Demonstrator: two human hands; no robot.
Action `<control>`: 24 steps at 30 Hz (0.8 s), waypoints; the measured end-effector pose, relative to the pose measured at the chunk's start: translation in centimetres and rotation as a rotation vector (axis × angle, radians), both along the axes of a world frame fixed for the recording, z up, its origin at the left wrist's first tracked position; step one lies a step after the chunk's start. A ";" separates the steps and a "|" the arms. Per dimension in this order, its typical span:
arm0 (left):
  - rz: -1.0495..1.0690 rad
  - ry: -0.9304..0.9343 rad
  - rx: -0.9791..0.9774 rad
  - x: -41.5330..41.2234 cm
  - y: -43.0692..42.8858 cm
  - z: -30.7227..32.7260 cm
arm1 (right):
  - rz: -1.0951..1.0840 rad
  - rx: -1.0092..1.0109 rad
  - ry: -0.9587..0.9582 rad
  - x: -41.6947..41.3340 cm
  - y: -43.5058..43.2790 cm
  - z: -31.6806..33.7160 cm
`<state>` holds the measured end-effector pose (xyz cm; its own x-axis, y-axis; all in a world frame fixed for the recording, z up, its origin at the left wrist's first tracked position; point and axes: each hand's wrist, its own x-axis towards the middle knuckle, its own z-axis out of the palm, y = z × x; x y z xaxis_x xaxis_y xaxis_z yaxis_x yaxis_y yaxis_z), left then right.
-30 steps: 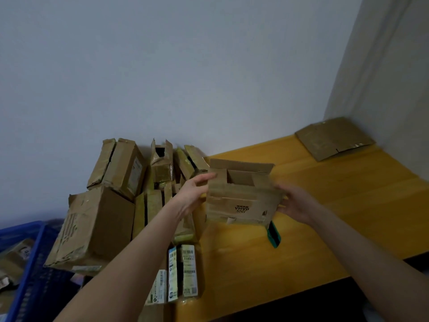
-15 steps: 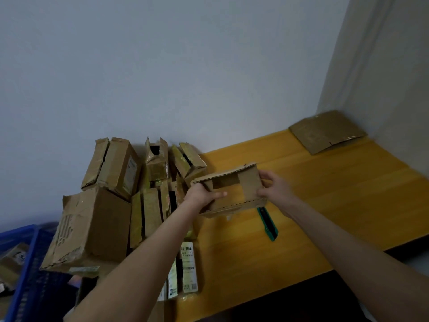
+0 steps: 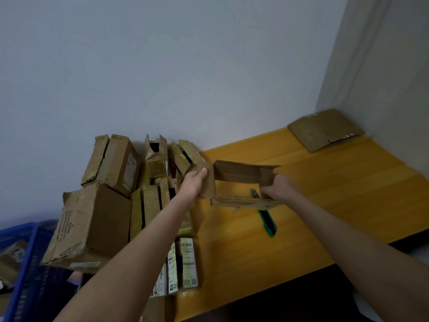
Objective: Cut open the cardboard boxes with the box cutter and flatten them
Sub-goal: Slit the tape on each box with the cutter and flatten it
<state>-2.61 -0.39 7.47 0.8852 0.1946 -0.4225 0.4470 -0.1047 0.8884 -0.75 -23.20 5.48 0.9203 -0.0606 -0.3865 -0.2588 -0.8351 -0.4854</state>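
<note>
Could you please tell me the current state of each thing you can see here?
held box: open both ends, pulled into a tube.
left hand: gripping its left end.
right hand: gripping its right end.
box cutter: lying on the table.
flattened cardboard: flat in the corner.
stacked boxes: not flattened.

The worktop point(image 3: 336, 194) is a yellow wood-grain surface set into a room corner, its near edge running diagonally. A flattened cardboard sheet point(image 3: 325, 130) lies at the far right corner against the wall. A green box cutter point(image 3: 268, 223) lies near the middle, partly hidden. A heap of cardboard boxes point(image 3: 120, 182) occupies the left end against the wall, with labelled cartons point(image 3: 183, 263) lying at the near edge.
</note>
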 end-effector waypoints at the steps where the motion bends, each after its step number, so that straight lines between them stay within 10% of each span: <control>1: 0.036 -0.005 -0.023 0.0 0.3 -0.2 | -0.012 0.101 0.005 0.0 -0.3 -0.2; 8: 0.161 -0.036 -0.347 -0.3 2.4 -0.3 | -0.617 1.204 0.282 -1.3 -2.9 -1.3; 18: 0.083 -0.082 -0.766 -0.6 1.1 -0.2 | -0.651 1.131 0.579 -3.6 -1.6 -2.2; 24: -0.033 0.043 -0.546 -0.4 3.3 -0.1 | -0.642 0.879 0.249 -2.1 -1.9 -3.3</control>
<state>-2.99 2.92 7.34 0.8668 -0.0905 -0.4904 0.4885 0.3516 0.7986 -2.83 -25.12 2.18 0.7073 -0.1114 -0.6980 -0.6913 0.0970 -0.7160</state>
